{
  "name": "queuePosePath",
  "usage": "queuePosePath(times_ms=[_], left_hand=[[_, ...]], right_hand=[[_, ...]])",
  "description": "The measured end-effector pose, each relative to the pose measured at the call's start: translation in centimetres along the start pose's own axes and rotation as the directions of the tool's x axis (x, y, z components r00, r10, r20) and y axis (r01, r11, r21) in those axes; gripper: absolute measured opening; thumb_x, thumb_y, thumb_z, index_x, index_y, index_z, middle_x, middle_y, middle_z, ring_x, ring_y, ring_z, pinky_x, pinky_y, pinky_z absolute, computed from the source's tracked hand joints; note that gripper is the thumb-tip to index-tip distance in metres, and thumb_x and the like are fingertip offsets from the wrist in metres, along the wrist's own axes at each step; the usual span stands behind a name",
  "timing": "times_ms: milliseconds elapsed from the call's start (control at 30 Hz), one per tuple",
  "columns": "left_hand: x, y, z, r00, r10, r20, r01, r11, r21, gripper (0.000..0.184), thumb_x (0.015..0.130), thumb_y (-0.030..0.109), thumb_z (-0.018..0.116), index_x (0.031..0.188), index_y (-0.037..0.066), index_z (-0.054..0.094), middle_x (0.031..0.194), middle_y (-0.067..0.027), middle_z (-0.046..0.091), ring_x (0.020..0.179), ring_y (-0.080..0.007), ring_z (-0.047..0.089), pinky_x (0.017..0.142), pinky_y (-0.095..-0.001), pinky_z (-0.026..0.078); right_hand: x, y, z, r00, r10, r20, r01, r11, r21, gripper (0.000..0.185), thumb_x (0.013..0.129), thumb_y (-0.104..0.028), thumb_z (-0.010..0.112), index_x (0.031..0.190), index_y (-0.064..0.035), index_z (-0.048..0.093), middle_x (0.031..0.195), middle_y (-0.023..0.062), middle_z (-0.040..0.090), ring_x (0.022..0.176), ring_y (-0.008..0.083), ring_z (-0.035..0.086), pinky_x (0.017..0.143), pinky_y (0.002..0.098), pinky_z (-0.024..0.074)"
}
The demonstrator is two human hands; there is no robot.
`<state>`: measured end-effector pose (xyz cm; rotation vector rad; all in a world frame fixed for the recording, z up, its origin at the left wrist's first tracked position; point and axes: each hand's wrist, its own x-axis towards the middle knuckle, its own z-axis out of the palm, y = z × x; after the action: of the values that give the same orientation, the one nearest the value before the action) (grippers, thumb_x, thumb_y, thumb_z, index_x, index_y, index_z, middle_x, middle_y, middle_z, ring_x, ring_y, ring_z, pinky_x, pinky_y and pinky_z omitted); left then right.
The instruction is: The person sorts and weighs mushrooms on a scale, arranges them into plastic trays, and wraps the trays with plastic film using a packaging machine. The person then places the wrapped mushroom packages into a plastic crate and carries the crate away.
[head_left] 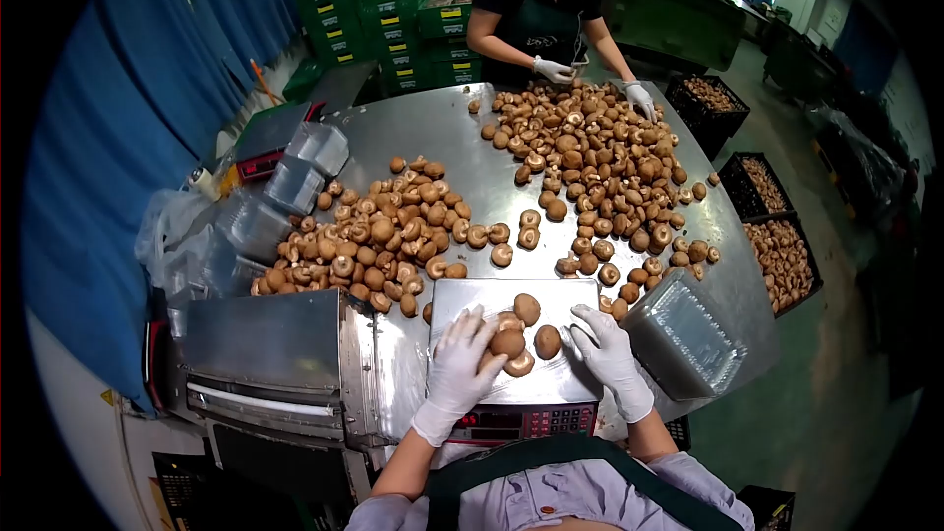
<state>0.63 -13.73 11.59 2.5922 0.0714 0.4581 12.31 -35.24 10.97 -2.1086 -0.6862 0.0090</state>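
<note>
Several brown mushrooms [507, 342] lie in a small cluster on the metal platform of a weighing scale [560, 383]. My left hand [457, 364], in a white glove, rests at the left of this cluster with its fingers stretched out, the tips against or very near the mushrooms. On the platform's right side my right hand [610, 354], also gloved, is open and holds nothing; a single mushroom [548, 341] lies just left of its fingers. The scale's red display and keypad [526, 423] face me, the display partly covered by my left wrist.
A mushroom pile [379, 231] and a larger heap [610, 157] cover much of the steel table [379, 143]. Clear plastic trays [688, 334] are stacked at right, more at left beside a metal machine [265, 344]. Across the table a co-worker [539, 20] handles mushrooms. Crates [782, 256] stand right.
</note>
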Motion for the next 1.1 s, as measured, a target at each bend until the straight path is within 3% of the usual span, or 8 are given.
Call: queuePosePath(times_ms=[67, 100, 167, 267, 567, 867, 967, 1100], left_hand=[[-0.2, 0.8, -2.7, 0.985, -0.136, -0.105, 0.117, 0.978, -0.170, 0.041, 0.077, 0.010, 0.062, 0.117, 0.004, 0.056, 0.132, -0.0193, 0.045, 0.121, -0.0310, 0.044, 0.102, -0.0379, 0.033], [-0.6, 0.0, -2.7, 0.986, -0.130, -0.107, 0.111, 0.980, -0.168, 0.041, 0.077, 0.010, 0.062, 0.117, 0.004, 0.056, 0.132, -0.0193, 0.045, 0.121, -0.0310, 0.044, 0.102, -0.0379, 0.033], [-2.0, -2.1, -2.6, 0.874, -0.357, -0.330, 0.206, 0.886, -0.415, 0.033, 0.081, 0.011, 0.061, 0.113, 0.003, 0.057, 0.127, -0.0178, 0.048, 0.119, -0.0307, 0.046, 0.100, -0.0379, 0.035], [-3.9, -3.9, -4.5, 0.801, -0.445, -0.400, 0.322, 0.885, -0.337, 0.028, 0.081, 0.005, 0.060, 0.108, 0.002, 0.060, 0.120, -0.0147, 0.054, 0.112, -0.0269, 0.051, 0.097, -0.0349, 0.039], [-7.7, -5.5, -3.8, 0.734, -0.567, -0.373, 0.441, 0.817, -0.372, 0.023, 0.080, 0.004, 0.060, 0.103, 0.002, 0.063, 0.111, -0.0131, 0.060, 0.104, -0.0247, 0.057, 0.089, -0.0324, 0.045], [-7.5, -5.1, -3.3, 0.751, -0.571, -0.332, 0.456, 0.812, -0.364, 0.025, 0.080, 0.008, 0.061, 0.104, 0.002, 0.062, 0.107, -0.0148, 0.061, 0.099, -0.0265, 0.059, 0.087, -0.0329, 0.046], [-7.7, -6.1, -2.5, 0.776, -0.536, -0.333, 0.418, 0.832, -0.365, 0.025, 0.080, 0.008, 0.061, 0.104, 0.002, 0.062, 0.107, -0.0139, 0.061, 0.100, -0.0258, 0.059, 0.087, -0.0328, 0.046], [-7.9, -5.8, -2.6, 0.772, -0.551, -0.316, 0.437, 0.822, -0.366, 0.024, 0.080, 0.008, 0.061, 0.104, 0.002, 0.062, 0.108, -0.0140, 0.061, 0.099, -0.0264, 0.059, 0.087, -0.0331, 0.046]], right_hand=[[-0.1, -0.2, -0.2, 1.000, 0.017, 0.007, -0.017, 1.000, 0.023, 0.032, 0.082, -0.016, 0.060, 0.111, -0.0036, 0.059, 0.111, 0.0184, 0.060, 0.105, 0.0309, 0.056, 0.092, 0.0360, 0.0433], [-0.1, -0.2, -0.4, 1.000, 0.015, 0.000, -0.014, 1.000, 0.024, 0.032, 0.082, -0.016, 0.060, 0.111, -0.0036, 0.059, 0.111, 0.0184, 0.060, 0.105, 0.0309, 0.056, 0.092, 0.0360, 0.0433], [-0.1, -0.2, -0.6, 0.999, 0.031, 0.024, -0.031, 1.000, 0.003, 0.032, 0.083, -0.018, 0.060, 0.111, -0.0041, 0.059, 0.109, 0.0181, 0.060, 0.104, 0.0307, 0.056, 0.091, 0.0358, 0.0438], [0.0, 0.6, -0.7, 0.999, 0.042, 0.034, -0.042, 0.999, -0.001, 0.032, 0.083, -0.020, 0.060, 0.112, -0.0049, 0.059, 0.107, 0.0182, 0.061, 0.102, 0.0311, 0.057, 0.089, 0.0359, 0.0446], [0.8, 0.6, -0.4, 0.993, 0.086, 0.077, -0.083, 0.996, -0.036, 0.034, 0.084, -0.025, 0.058, 0.114, -0.0080, 0.059, 0.102, 0.0213, 0.061, 0.098, 0.0333, 0.059, 0.087, 0.0364, 0.0455], [1.6, 0.4, -0.1, 0.998, 0.054, 0.032, -0.052, 0.997, -0.060, 0.033, 0.085, -0.027, 0.056, 0.107, -0.0047, 0.063, 0.092, 0.0228, 0.063, 0.089, 0.0354, 0.061, 0.080, 0.0391, 0.0478], [2.0, 1.3, -0.1, 0.998, 0.055, 0.023, -0.053, 0.995, -0.089, 0.032, 0.081, -0.026, 0.063, 0.108, -0.0079, 0.063, 0.094, 0.0178, 0.065, 0.087, 0.0304, 0.063, 0.078, 0.0353, 0.0498], [2.1, 1.6, -0.1, 0.997, 0.043, 0.060, -0.037, 0.995, -0.088, 0.036, 0.084, -0.029, 0.056, 0.113, -0.0074, 0.060, 0.097, 0.0216, 0.063, 0.090, 0.0351, 0.061, 0.082, 0.0388, 0.0477]])
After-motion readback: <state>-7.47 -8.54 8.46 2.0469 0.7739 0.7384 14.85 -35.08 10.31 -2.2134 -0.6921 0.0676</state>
